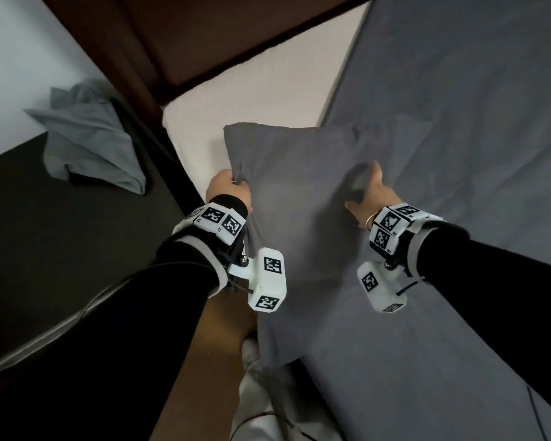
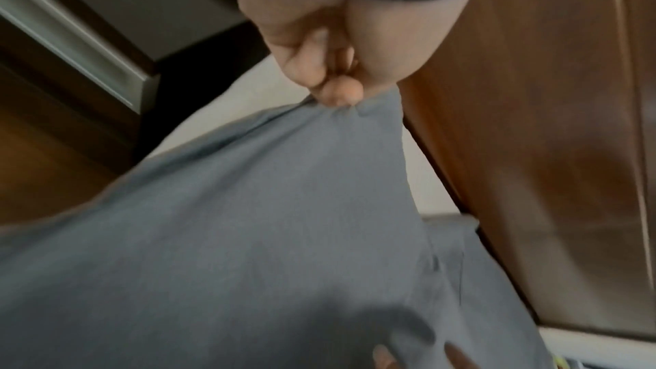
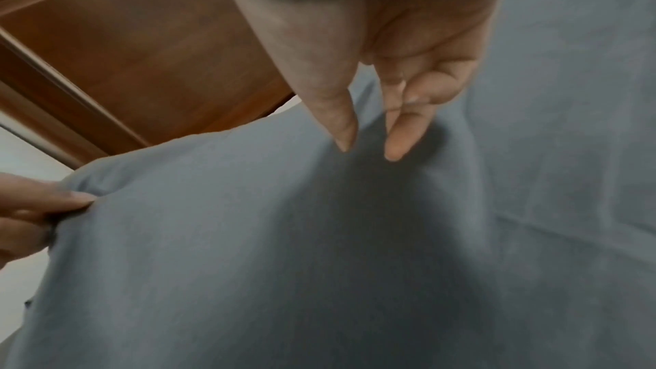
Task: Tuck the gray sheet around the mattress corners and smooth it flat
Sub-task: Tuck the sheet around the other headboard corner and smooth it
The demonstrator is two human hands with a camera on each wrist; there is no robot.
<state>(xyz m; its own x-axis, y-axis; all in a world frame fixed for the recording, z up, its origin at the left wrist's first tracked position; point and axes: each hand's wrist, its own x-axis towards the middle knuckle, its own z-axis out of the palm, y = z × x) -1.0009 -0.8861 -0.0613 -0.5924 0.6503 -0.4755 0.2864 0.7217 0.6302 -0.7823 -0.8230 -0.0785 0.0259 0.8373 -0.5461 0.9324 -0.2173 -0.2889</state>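
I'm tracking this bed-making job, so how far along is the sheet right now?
Done: the sheet already lies fairly flat over the right part of the mattress. In hand: the left hand grips a lifted flap of sheet by its edge, while the right hand holds it further along, though its fingers look straight in the wrist view. Left: the white mattress corner by the headboard is bare, so tucking and smoothing remain.

You wear black sleeves [image 1: 115, 313] with white cuffs. Each wrist carries a white band [image 1: 218, 222] of black-and-white square markers and a boxy white camera [image 1: 268, 281]. A thin bangle [image 1: 368, 221] circles your right wrist.
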